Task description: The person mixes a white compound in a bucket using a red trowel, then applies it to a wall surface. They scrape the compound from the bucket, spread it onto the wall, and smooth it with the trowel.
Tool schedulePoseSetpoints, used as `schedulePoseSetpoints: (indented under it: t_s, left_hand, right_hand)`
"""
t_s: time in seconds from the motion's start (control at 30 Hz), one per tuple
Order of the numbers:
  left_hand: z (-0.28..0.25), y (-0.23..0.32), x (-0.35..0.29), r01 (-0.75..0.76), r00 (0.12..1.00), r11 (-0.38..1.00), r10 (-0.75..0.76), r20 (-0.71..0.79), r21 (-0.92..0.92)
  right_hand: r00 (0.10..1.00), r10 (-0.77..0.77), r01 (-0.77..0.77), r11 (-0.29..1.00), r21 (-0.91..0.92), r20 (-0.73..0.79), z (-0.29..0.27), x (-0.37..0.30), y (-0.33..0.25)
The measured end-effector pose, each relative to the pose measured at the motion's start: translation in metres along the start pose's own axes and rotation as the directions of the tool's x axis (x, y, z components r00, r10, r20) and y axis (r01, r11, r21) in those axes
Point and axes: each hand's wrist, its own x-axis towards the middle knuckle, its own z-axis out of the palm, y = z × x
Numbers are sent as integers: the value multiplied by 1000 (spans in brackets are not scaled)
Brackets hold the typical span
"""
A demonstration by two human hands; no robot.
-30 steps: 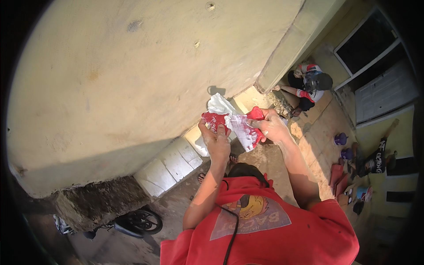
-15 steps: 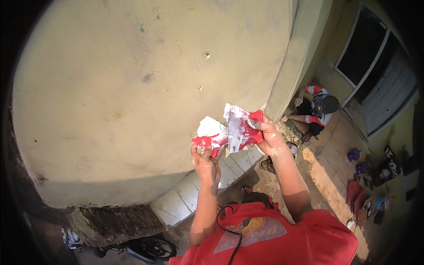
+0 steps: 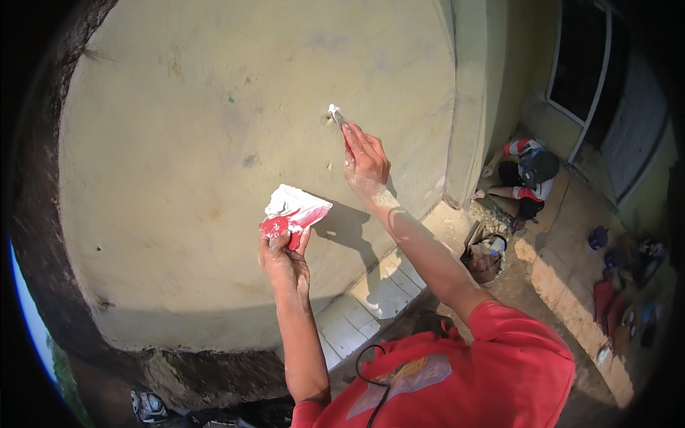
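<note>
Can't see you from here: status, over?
Left hand gripping red scraper piled with white paste. Right hand holding second scraper near wall hole; contact unclear. Crouching co-worker off right, apart.

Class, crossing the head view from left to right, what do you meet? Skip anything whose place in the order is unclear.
Left hand gripping a red spreader laden with white paste, right hand holding another spreader at the wall, crouching person, purple bucket.
</note>
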Motion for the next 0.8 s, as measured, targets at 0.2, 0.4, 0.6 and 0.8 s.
schedulePoseSetpoints:
  t_s: [0.2, 0.4, 0.6, 0.8]
  left_hand:
    - [6, 19, -4, -21, 999, 1000, 21, 37, -23]
    - [-24, 27, -14, 5, 999, 999, -4, 35, -41]
    - [-33, 27, -15, 13, 999, 996, -9, 45, -88]
    - [-64, 34, -23, 63, 998, 995, -61, 30, -71]
  right_hand:
    - [993, -70, 88, 978, -190, 100, 52, -58, -13]
    - [785, 613, -603, 724, 336, 89, 7, -9, -25]
    - [875, 485, -483, 873, 63, -14, 36, 24, -58]
    - [900, 433, -422, 893, 159, -43, 14, -5, -69]
